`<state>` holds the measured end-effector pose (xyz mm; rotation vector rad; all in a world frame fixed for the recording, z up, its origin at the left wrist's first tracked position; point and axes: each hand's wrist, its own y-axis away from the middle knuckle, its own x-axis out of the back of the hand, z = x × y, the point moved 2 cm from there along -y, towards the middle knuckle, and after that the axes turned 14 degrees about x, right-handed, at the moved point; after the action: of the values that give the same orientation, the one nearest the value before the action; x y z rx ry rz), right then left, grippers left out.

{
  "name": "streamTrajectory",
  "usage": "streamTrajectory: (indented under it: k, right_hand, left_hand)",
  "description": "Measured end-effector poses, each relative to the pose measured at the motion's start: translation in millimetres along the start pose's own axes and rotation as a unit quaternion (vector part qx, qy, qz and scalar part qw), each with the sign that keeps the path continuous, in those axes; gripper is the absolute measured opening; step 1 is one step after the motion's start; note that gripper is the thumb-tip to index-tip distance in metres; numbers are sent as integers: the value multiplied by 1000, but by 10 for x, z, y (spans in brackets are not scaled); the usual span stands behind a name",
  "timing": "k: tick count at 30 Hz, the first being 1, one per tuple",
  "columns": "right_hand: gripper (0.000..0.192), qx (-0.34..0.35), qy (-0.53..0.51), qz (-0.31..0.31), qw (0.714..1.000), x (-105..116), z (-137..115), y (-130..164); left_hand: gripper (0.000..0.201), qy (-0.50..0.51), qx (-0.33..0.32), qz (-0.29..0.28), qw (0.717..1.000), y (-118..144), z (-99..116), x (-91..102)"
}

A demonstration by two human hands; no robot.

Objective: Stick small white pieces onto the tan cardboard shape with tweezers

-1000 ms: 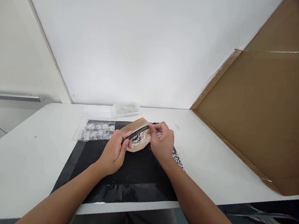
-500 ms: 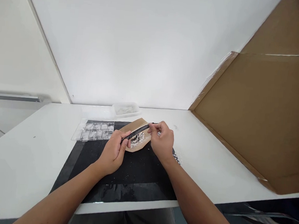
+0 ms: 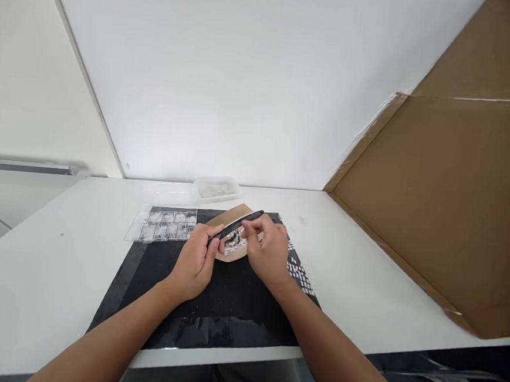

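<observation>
A slim, slightly bowed black strip with a rounded far end slants up to the right above the mat. My left hand is closed on its lower left end, thumb and fingers pinching it. Bent fingers of my right hand pinch the strip nearer its upper right part, and the tip sticks out beyond them. Directly beneath lies a rounded piece of brown paper or card, with small white bits and a dark curved piece on it. My hands partly cover this piece.
The black mat lies on a white table. A clear compartment box with whitish contents stands at the left, a translucent tub behind. Small white squares lie at the mat's right edge. A cardboard panel leans at the right.
My right hand has moved slightly left and down along the strip, so its rounded end now shows. More white squares are visible at the right. My left hand keeps its hold.
</observation>
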<state>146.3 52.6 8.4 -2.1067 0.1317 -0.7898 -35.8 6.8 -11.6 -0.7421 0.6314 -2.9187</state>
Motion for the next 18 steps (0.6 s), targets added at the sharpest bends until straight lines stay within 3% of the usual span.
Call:
streamTrajectory:
  k: [4, 10, 16, 18]
  right_hand:
    - [25, -43, 3, 37, 998, 53, 125, -31]
    - [27, 9, -40, -29, 999, -70, -67, 45]
    - [26, -57, -3, 41, 998, 65, 110, -31]
    - [25, -61, -13, 39, 997, 61, 110, -25]
  left_hand:
    - [28, -1, -3, -12, 1000, 10, 5, -30]
    - [30, 2, 10, -1, 1000, 12, -34, -26]
    - [23, -15, -12, -17, 1000, 14, 35, -26]
    - [23, -19, -14, -23, 999, 20, 41, -40]
